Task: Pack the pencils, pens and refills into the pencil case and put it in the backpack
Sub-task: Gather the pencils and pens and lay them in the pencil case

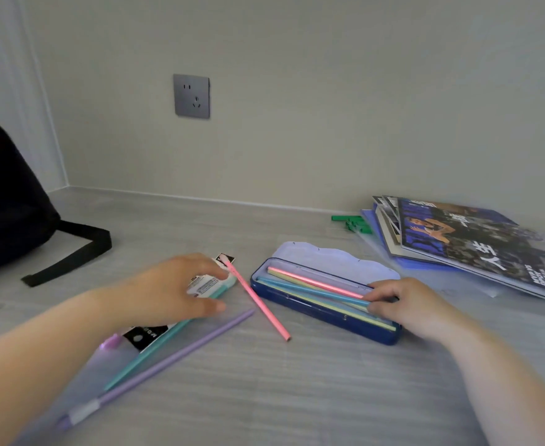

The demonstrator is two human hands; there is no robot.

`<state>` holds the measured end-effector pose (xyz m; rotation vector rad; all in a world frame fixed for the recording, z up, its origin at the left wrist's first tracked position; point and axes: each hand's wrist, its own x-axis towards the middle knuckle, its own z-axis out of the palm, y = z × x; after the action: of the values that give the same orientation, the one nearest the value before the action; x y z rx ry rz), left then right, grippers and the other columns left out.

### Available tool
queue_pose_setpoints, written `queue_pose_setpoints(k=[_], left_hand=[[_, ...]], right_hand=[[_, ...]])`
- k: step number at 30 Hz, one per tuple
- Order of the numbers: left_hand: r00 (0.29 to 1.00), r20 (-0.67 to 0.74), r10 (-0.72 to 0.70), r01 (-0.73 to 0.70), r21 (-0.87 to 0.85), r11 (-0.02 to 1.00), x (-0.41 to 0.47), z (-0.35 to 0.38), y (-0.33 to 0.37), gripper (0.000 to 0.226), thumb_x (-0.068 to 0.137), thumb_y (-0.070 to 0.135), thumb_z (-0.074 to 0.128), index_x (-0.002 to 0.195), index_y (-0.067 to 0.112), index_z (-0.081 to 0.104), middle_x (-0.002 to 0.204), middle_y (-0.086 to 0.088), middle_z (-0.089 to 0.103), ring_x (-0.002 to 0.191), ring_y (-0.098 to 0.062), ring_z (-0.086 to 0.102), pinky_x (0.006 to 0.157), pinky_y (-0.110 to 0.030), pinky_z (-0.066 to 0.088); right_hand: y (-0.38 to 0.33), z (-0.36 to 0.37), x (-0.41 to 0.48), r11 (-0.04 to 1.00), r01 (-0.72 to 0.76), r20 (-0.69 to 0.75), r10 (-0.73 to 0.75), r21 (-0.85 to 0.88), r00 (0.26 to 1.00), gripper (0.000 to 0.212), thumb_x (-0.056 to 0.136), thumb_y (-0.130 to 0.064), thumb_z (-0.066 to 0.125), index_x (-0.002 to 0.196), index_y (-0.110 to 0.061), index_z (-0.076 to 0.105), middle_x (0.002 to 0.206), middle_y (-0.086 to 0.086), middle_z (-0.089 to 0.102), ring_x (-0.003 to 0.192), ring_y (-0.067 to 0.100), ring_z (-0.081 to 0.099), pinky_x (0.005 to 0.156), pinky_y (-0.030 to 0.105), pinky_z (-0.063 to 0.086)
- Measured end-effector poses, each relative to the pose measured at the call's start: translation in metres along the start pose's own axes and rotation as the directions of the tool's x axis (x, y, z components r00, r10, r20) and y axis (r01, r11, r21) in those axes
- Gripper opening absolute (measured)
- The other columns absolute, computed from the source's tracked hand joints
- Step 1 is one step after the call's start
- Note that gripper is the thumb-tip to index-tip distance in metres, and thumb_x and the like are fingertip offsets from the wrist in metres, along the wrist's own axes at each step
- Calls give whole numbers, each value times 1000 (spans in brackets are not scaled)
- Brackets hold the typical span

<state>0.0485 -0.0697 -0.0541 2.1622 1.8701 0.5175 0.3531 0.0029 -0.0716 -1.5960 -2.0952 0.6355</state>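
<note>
A dark blue pencil case (319, 317) lies open on the table with its pale lid (335, 257) flat behind it. Several pastel pencils (309, 286) lie inside. My right hand (403, 302) rests on the case's right end, fingertips on the pencils. My left hand (174, 286) is spread over a white packet (205, 284) to the left of the case, fingers touching it. A pink pencil (258, 300), a purple pencil (181, 349) and a teal pencil (155, 346) lie loose on the table. The black backpack (4, 201) stands at the far left.
A stack of magazines and folders (467, 243) lies at the back right, with green pieces (351, 222) beside it. A backpack strap (78, 249) trails across the table. A wall socket (191, 96) is on the wall behind. A clear plastic sleeve (104, 375) lies under the loose pencils.
</note>
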Motion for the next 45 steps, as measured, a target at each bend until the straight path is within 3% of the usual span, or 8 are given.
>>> queue_pose_setpoints(k=[4, 7, 12, 21, 26, 29, 36, 45], left_hand=[[1000, -6, -10, 10, 111, 994, -46, -1, -12, 79, 53, 72, 53, 124, 39, 46, 131, 22, 39, 126, 1, 32, 105, -16, 25], [999, -40, 24, -16, 179, 984, -62, 9, -15, 68, 57, 71, 56, 118, 41, 50, 131, 23, 41, 124, 1, 35, 106, -18, 27], [984, -176, 36, 25, 331, 943, -62, 18, -20, 33, 77, 48, 55, 106, 34, 62, 124, 16, 53, 118, -6, 44, 98, -19, 32], [966, -183, -181, 244, 429, 869, -45, 16, -21, 31, 84, 22, 46, 114, 16, 50, 119, -5, 63, 102, -26, 61, 72, -27, 47], [960, -147, -238, 278, 402, 873, -32, 15, -18, 38, 83, 22, 49, 119, 13, 48, 122, -9, 60, 106, -28, 59, 75, -30, 46], [961, -170, -217, 266, 354, 897, -24, 16, -16, 32, 87, 28, 46, 114, 12, 53, 117, -9, 62, 104, -28, 60, 71, -28, 43], [971, -117, -210, 239, 360, 902, -8, 19, 7, 45, 78, 58, 49, 84, 13, 54, 77, -1, 53, 73, -21, 50, 58, -24, 36], [966, 108, -233, 169, 417, 893, 16, 25, 39, 15, 81, 23, 50, 74, 10, 47, 61, 1, 37, 78, -26, 51, 51, -22, 34]], right_hand=[[-9, 5, -5, 996, 82, -178, -89, -47, 980, 27, 79, -12, 64, 107, -12, 65, 130, 9, 55, 122, 21, 46, 99, 24, 29], [-37, 20, -18, 961, 251, -376, -275, -112, 885, 21, 77, -7, 65, 97, -11, 69, 107, 5, 65, 109, 23, 51, 88, 16, 28], [-79, 62, -38, 823, 459, -146, -526, -335, 838, 20, 79, -22, 60, 97, -19, 68, 100, -1, 71, 96, 22, 55, 80, 27, 37], [-105, 88, -23, 937, 322, -4, -326, -132, 945, 17, 82, -24, 54, 98, -22, 62, 77, -18, 56, 77, 17, 62, 61, 18, 41], [-118, 107, -23, 868, 482, 31, -482, -114, 876, 24, 84, -26, 53, 104, -20, 64, 108, -2, 63, 95, 13, 51, 82, 27, 42], [-111, 109, -26, 835, 551, 113, -548, 5, 829, 28, 86, -24, 52, 113, -25, 60, 112, -5, 64, 84, 2, 44, 77, 10, 35], [-90, 70, -12, 922, 358, -147, -337, 147, 930, 21, 85, -13, 53, 99, -21, 67, 87, -12, 62, 72, -17, 52, 67, -8, 33], [-67, 52, -1, 977, 170, -184, -145, 127, 972, 17, 85, -15, 53, 96, -19, 65, 86, -11, 59, 83, 11, 53, 77, 22, 36]])
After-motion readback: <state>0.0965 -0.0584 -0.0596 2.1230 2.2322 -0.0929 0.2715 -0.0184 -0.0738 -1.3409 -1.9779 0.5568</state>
